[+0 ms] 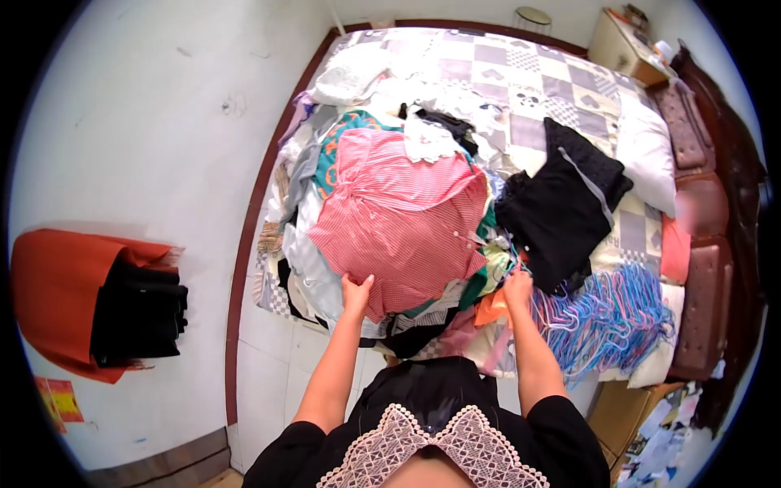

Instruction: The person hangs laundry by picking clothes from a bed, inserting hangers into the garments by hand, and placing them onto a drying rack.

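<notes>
The striped red garment [407, 220] is showing soft, creased cloth with a matt surface. The hangers [606, 317] are looking like smooth plastic with a slight gloss. The black garment [561, 215] is lying in matt, dark cloth. The headboard [704, 220] is pairing shiny, dark wood-like framing with padded, tufted panels. The bed [480, 61] is wearing printed cloth, and the wall [154, 106] is appearing smooth, lightly marked.
</notes>
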{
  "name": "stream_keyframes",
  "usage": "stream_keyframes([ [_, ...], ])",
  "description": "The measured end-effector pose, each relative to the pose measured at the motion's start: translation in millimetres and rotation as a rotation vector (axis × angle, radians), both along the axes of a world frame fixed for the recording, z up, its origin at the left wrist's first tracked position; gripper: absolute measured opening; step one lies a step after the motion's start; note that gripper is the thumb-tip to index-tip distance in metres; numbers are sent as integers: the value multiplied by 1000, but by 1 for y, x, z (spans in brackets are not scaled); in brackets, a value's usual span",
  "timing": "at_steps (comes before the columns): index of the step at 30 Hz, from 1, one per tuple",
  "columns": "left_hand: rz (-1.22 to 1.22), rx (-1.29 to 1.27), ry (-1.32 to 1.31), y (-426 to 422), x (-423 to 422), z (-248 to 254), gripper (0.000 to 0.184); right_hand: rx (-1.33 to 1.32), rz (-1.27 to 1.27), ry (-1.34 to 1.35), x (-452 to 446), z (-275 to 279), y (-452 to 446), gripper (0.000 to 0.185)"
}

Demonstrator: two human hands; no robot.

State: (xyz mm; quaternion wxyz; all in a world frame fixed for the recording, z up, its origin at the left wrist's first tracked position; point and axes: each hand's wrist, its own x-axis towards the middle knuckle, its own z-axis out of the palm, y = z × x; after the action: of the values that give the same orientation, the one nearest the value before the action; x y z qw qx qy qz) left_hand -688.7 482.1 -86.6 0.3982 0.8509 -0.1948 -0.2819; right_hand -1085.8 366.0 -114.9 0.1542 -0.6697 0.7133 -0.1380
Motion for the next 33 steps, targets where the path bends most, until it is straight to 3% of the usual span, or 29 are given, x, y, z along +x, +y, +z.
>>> stream_keyframes([
  [1,59,-37,53,-4,-2,-4,65,-74,3,-171,12,0,8,20],
  [2,64,45,-51,-7,-6,-1,48,48,-40,-380,26,-9,14,22],
  [3,42,43,-44,-6,-7,9,48,314,-84,-610,42,-11,20,26],
  [5,-64,27,427,-11,-5,33,29,494,-204,-749,75,-27,35,35],
  [6,-27,-173,500,-8,-10,25,20,492,-227,-831,93,-34,38,44],
  [7,-86,-156,471,-4,-17,38,19,596,-351,-958,111,-27,38,54],
  [9,-280,-127,493,9,-29,75,17,819,-687,-1317,138,47,35,61],
  [10,-344,-107,600,17,-30,83,17,800,-690,-1335,144,53,29,61],
  [12,-429,-118,919,31,-42,118,18,834,-985,-1886,151,65,19,56],
  [13,-448,-145,1131,39,-49,141,19,794,-848,-2193,151,52,12,46],
  [16,-624,-29,1202,72,-46,139,23,681,-818,-2162,146,71,-3,40],
  [17,-710,50,1177,78,-46,137,24,570,-684,-2229,144,87,-5,36],
  [19,-932,265,906,91,-49,146,25,439,-552,-2282,145,127,5,33],
  [21,-1323,585,204,85,-55,181,25,35,-121,-1893,147,172,23,27],
  [22,-1298,440,-76,87,-55,183,26,85,44,-1914,146,227,47,24],
  [23,-1252,289,-347,89,-54,184,26,73,32,-1909,139,252,64,24],
  [25,-929,-184,-281,70,-51,206,32,208,377,-1333,127,285,92,24],
  [27,-686,-573,-362,56,-62,263,45,257,612,-1165,118,310,123,27],
  [29,-591,-808,-625,44,-63,279,62,249,862,-1100,116,333,151,30],
  [32,-678,-899,-699,34,-74,288,65,244,1211,-1026,109,366,177,30],
  [33,-657,-986,-580,26,-72,271,58,245,1181,-1037,105,370,183,30],
])
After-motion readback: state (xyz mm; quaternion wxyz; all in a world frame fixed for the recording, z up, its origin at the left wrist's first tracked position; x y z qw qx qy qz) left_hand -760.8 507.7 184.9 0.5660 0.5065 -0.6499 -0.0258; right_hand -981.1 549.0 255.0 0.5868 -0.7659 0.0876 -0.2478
